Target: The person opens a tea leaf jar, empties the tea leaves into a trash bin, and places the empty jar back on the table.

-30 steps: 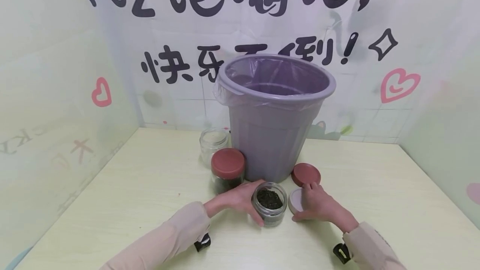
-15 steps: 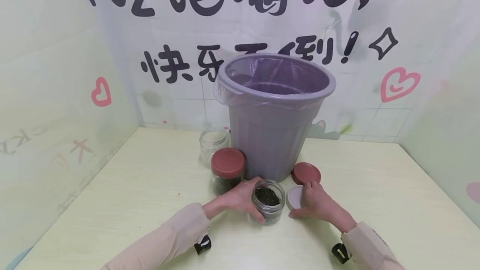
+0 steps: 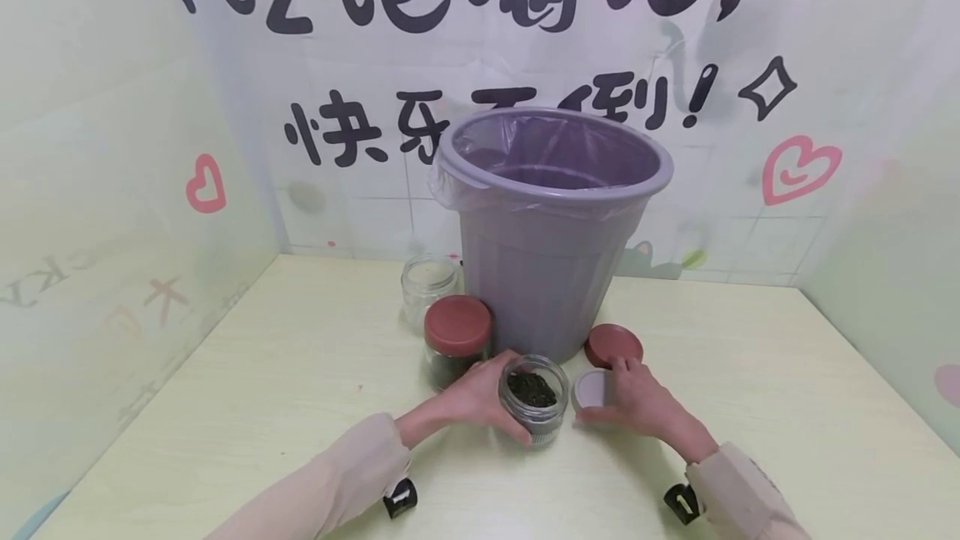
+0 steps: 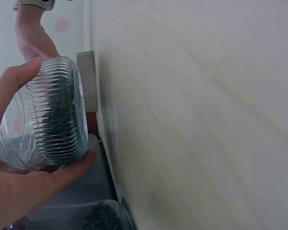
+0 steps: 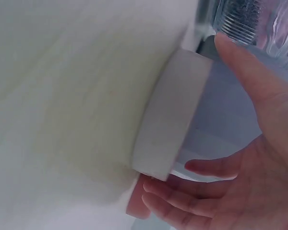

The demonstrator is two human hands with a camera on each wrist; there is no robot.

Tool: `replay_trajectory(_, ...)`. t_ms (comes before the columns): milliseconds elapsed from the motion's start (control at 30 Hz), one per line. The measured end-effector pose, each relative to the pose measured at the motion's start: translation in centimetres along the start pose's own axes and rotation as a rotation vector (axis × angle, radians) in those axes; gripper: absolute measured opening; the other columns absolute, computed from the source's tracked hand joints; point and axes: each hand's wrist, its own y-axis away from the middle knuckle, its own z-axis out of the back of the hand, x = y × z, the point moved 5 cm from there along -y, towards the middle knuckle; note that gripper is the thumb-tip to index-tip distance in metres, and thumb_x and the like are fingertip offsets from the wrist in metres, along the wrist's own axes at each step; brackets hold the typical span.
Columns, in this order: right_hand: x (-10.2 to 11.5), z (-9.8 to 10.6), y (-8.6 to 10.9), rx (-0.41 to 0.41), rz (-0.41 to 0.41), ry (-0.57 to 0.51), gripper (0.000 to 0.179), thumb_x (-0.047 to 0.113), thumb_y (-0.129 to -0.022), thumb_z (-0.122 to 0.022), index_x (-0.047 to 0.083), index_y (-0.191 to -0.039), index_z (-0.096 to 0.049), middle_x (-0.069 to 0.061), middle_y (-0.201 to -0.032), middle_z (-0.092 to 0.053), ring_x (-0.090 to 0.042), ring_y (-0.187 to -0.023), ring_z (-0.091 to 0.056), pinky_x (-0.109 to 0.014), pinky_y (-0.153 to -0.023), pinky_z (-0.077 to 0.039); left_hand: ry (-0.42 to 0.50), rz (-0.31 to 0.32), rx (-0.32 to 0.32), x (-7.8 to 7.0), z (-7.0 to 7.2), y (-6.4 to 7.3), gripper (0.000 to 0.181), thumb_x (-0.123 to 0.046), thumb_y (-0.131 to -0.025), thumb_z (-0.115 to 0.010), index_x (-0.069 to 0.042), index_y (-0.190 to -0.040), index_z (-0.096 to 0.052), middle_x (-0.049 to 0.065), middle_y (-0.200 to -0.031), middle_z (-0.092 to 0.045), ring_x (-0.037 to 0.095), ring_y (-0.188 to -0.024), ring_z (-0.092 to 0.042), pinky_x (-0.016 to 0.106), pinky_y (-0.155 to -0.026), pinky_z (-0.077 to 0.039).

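My left hand (image 3: 480, 398) grips an open glass jar (image 3: 542, 422) from its left side, thumb in front. Dark dried leaves, like loose tea, fill part of it. In the left wrist view the ribbed jar (image 4: 57, 115) sits between thumb and fingers; whether its base touches the table I cannot tell. My right hand (image 3: 648, 402) is spread over a whitish round lid (image 3: 591, 390) just right of the jar. In the right wrist view, the fingers lie near one end of that lid (image 5: 175, 115), and the thumb stands apart from it, towards the jar.
Behind the jar stands a grey-purple bin (image 3: 547, 265) with a clear liner. Left of it are a red-capped jar (image 3: 457, 327) with dark contents and a clear jar (image 3: 427, 286) without a lid. A red lid (image 3: 611, 344) lies beyond my right fingers.
The glass jar, held in my left hand, has shifted slightly back and to the left. The whitish lid and my right hand have also moved a little away from me; the lid shifts slightly left.
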Motion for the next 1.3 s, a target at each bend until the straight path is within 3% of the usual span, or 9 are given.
replay_trajectory(200,0.2,1.8,0.1,-0.079,0.033,-0.066,0.074,0.034,-0.074,-0.07,-0.016,-0.118,-0.039,-0.031,-0.105,-0.051,-0.042,-0.095,-0.052,-0.05,-0.078,-0.045,0.054,0.013,-0.029,-0.5,1.5,1.0,0.077,-0.027,-0.047,-0.087,-0.01,-0.112,-0.049,-0.002,-0.104,-0.056,0.018,-0.098,-0.051,0.033,-0.085,-0.042)
replay_trajectory(433,0.6,4.8,-0.1,-0.285,0.077,-0.192,0.039,0.008,-0.08,-0.062,-0.014,-0.109,-0.048,-0.022,-0.089,-0.058,-0.031,-0.076,-0.059,-0.04,-0.065,-0.051,0.167,-0.036,-0.06,-2.2,3.9,1.9,0.079,-0.023,-0.047,-0.087,-0.007,-0.114,-0.048,-0.001,-0.106,-0.056,0.014,-0.1,-0.052,0.033,-0.089,-0.041)
replay_trajectory(533,0.6,6.2,-0.4,-0.348,0.08,-0.275,0.034,0.001,-0.082,-0.057,-0.014,-0.11,-0.047,-0.024,-0.09,-0.059,-0.032,-0.078,-0.06,-0.038,-0.065,-0.052,0.186,-0.044,-0.084,-3.0,5.4,2.2,0.08,-0.023,-0.048,-0.087,-0.006,-0.115,-0.047,0.001,-0.107,-0.056,0.015,-0.1,-0.051,0.034,-0.089,-0.041)
replay_trajectory(767,0.7,10.1,-1.4,-0.426,0.037,-0.402,0.03,0.008,-0.089,-0.049,-0.012,-0.112,-0.048,-0.027,-0.099,-0.059,-0.036,-0.09,-0.059,-0.039,-0.076,-0.051,0.287,0.013,-0.159,-4.0,10.4,2.6,0.088,-0.018,-0.053,-0.084,-0.004,-0.127,-0.038,0.009,-0.117,-0.051,0.024,-0.107,-0.049,0.043,-0.092,-0.04)
replay_trajectory(867,0.8,12.1,-1.9,-0.437,0.036,-0.426,0.033,0.012,-0.092,-0.047,-0.012,-0.115,-0.047,-0.028,-0.101,-0.058,-0.034,-0.089,-0.06,-0.029,-0.073,-0.052,0.319,0.059,-0.209,-3.9,12.5,2.7,0.088,-0.015,-0.056,-0.083,-0.006,-0.129,-0.035,0.011,-0.12,-0.049,0.027,-0.109,-0.048,0.047,-0.093,-0.038)
replay_trajectory(967,0.7,13.9,-2.4,-0.436,0.036,-0.461,0.038,0.017,-0.093,-0.044,-0.012,-0.117,-0.045,-0.028,-0.102,-0.058,-0.011,-0.079,-0.062,-0.016,-0.066,-0.05,0.331,0.094,-0.264,-3.7,14.5,2.7,0.085,-0.012,-0.058,-0.081,-0.006,-0.129,-0.036,0.012,-0.121,-0.049,0.027,-0.111,-0.046,0.047,-0.094,-0.037)
replay_trajectory(1067,0.6,15.3,-2.9,-0.44,0.028,-0.499,0.041,0.02,-0.095,-0.039,-0.012,-0.12,-0.043,-0.029,-0.106,-0.056,0.006,-0.074,-0.055,-0.008,-0.064,-0.047,0.346,0.111,-0.311,-3.3,16.1,2.8,0.082,-0.011,-0.062,-0.079,-0.006,-0.13,-0.034,0.012,-0.123,-0.047,0.027,-0.113,-0.045,0.044,-0.096,-0.036)
replay_trajectory(1300,0.7,17.8,-4.4,-0.425,-0.051,-0.574,0.05,0.029,-0.097,-0.025,-0.011,-0.125,-0.037,-0.026,-0.112,-0.051,-0.007,-0.087,-0.056,-0.01,-0.069,-0.048,0.37,0.134,-0.389,-3.0,19.4,3.0,0.081,-0.013,-0.069,-0.075,-0.007,-0.135,-0.029,0.013,-0.128,-0.042,0.026,-0.115,-0.043,0.042,-0.097,-0.036)
